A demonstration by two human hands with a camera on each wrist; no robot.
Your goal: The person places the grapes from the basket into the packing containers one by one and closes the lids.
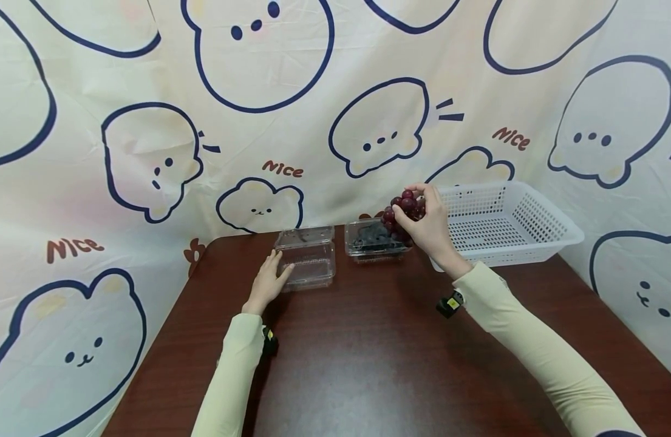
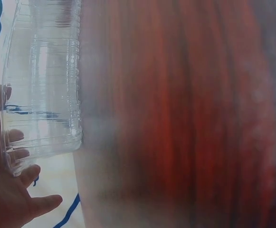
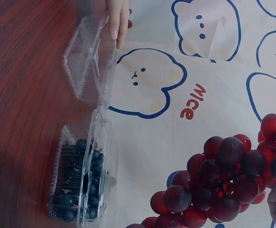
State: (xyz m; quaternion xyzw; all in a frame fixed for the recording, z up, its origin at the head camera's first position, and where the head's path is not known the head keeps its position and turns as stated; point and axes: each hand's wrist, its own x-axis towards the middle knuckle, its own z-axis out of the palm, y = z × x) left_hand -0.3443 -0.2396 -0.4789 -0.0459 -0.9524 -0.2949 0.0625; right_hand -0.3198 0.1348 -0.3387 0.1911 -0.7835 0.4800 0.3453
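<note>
Red grapes (image 1: 405, 205) pinched in right hand (image 1: 430, 227), lower them gently, relaxed left hand (image 1: 266, 283) touching open box (image 1: 314, 264) near tabletop's (image 1: 357, 352) far edge!

Head view: from above the near side of the table (image 1: 346, 376), facing forward and down toward the patterned cloth (image 1: 166, 139). Left wrist view: close, turned sideways, onto the open clear box (image 2: 52, 80). Right wrist view: turned oppositely, past the nearer grapes (image 3: 230, 152); all three share the box.
</note>
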